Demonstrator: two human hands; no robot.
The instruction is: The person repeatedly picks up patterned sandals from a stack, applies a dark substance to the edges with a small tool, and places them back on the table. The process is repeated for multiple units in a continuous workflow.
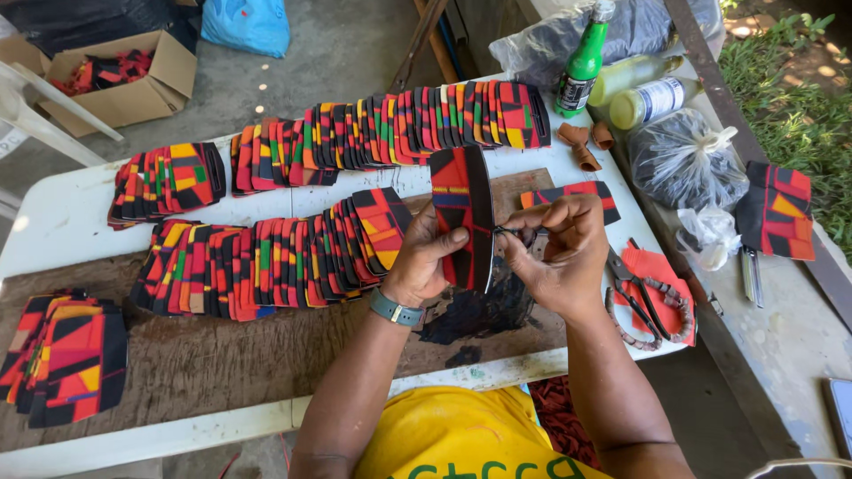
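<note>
My left hand (424, 257) grips a long curved piece covered in red, black and yellow patterned fabric (461, 208), held upright on its edge above the table. My right hand (559, 244) is closed beside it, its fingertips pinching something small and dark (508, 231) against the piece's black edge. What that small thing is I cannot tell. A grey-green watch sits on my left wrist.
Rows of overlapping fabric pieces (266, 257) lie across the white table (71, 204) and a brown board (213, 364). Scissors (635, 293) rest on red cloth at the right. Bottles (581, 62), plastic bags (683, 155) and a cardboard box (124, 75) stand further back.
</note>
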